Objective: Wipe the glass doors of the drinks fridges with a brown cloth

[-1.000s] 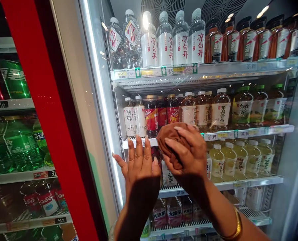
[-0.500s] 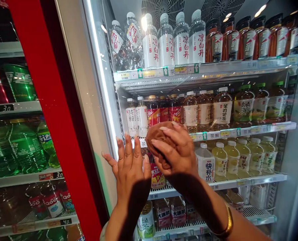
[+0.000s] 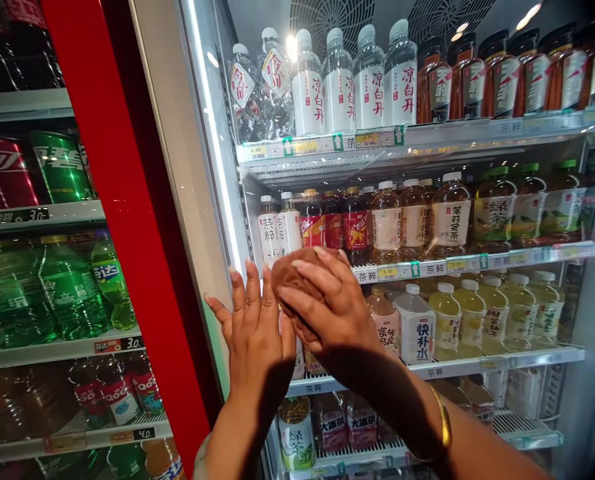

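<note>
A bunched brown cloth [image 3: 297,280] lies under the fingers of my right hand [image 3: 335,303], which presses it to the glass door in front of the drink shelves. Just to its left, my left hand [image 3: 257,327] is raised with its fingers spread, palm toward the glass and nothing in it. The cloth's left edge comes close to my left fingertips. A gold bangle [image 3: 443,427] circles my right wrist. Behind both hands, part of the bottles on the middle shelves is hidden.
Rows of bottled drinks fill the cooler; clear water bottles [image 3: 340,87] stand on the top shelf, tea bottles [image 3: 450,213] below. A bright light strip [image 3: 215,133] runs down its left side. Further left is a red-framed cooler [image 3: 95,133] with green bottles [image 3: 70,287].
My right hand has slid left with the cloth, closer to my left hand. My left hand stays spread, and the view has shifted slightly.
</note>
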Tool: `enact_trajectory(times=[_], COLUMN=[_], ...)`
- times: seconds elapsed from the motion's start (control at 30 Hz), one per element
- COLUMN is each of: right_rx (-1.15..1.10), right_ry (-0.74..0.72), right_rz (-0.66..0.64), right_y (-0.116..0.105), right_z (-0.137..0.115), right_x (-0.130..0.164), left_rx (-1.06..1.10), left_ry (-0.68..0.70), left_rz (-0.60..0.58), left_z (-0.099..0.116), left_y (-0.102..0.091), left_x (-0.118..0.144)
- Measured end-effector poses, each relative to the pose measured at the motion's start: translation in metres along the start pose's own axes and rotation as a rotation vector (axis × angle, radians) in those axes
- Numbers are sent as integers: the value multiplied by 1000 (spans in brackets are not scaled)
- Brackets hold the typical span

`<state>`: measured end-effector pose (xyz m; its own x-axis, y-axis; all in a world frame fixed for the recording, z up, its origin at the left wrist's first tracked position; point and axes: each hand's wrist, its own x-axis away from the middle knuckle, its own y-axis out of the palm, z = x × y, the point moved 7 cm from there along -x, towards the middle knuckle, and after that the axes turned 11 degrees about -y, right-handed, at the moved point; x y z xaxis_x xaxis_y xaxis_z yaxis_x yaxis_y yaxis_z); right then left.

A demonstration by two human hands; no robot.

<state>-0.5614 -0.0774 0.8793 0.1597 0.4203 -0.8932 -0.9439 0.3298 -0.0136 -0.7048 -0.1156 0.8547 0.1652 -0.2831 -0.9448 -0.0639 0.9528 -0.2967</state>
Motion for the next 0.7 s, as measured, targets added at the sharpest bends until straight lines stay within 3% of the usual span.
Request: enact_trajectory(times=[0.17, 0.3, 0.4, 0.57, 0.7], right_rx=[8, 60, 21, 0, 58], right_ry=[-13, 32, 19, -133, -85], right_rz=[-29, 31, 26, -77, -47], right_y=[-12, -18, -8, -11, -30], right_z=[5, 32, 33, 20, 49], right_x=[25, -6, -30, -9, -10], left_rx=[-24, 3, -2, -7, -17], left_ry=[15, 5, 31, 84, 81], left_rz=[17, 61, 54, 61, 101], left_z=[-4, 4, 9, 12, 22], left_y=[-3, -6, -7, -6, -7], left_x=[1, -13, -26, -30, -39])
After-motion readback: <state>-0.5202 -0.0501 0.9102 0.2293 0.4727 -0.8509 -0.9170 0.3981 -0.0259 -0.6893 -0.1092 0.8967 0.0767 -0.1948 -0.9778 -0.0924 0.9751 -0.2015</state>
